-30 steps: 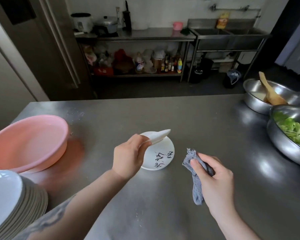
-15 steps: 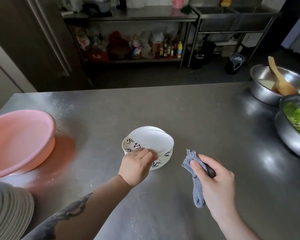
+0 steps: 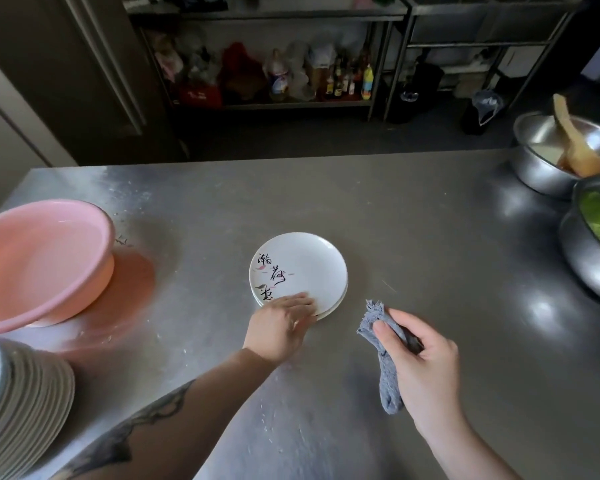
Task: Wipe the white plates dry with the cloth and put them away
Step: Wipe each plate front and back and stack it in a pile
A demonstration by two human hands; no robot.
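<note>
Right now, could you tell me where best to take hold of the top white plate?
Probably the near rim of the top white plate, from the person's side: it lies flat on another, so only its raised edge offers purchase, where the left hand touches.

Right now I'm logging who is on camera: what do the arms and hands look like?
Both arms are bare, with no sleeves, gloves, watch or rings in view. The left forearm carries a dark tattoo with curling shapes. The right forearm shows no markings. The left hand and right hand are unmarked.

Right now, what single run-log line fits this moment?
left hand: fingers flat on top white calligraphy plate of small stack | right hand: grips grey cloth | steel table
</note>
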